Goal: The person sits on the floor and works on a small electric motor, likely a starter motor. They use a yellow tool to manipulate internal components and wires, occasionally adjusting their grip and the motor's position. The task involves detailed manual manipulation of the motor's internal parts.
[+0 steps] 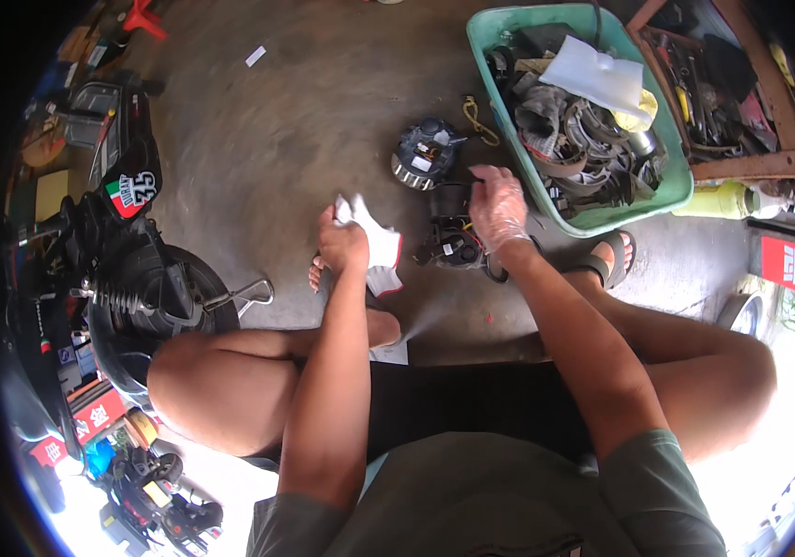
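Note:
My left hand (343, 243) is closed on a white work glove (381, 247) with a red-edged cuff, which hangs off to its right. A thin clear plastic glove covers my right hand (499, 209). Its fingers look loosely extended, with nothing visible in them, beside a black part with wires (453, 237) on the floor. Whether the fingertips touch that part cannot be made out. Just beyond it lies a round motor-like part (427, 153) with a black top and a silver ribbed rim.
A green plastic tub (583, 223) full of used parts stands at the right, with a yellow cord (481, 123) beside it. A rusty metal rack (750, 167) holds tools at far right. A motorcycle wheel (170, 292) with a kickstand is at left. My sandalled feet flank the parts.

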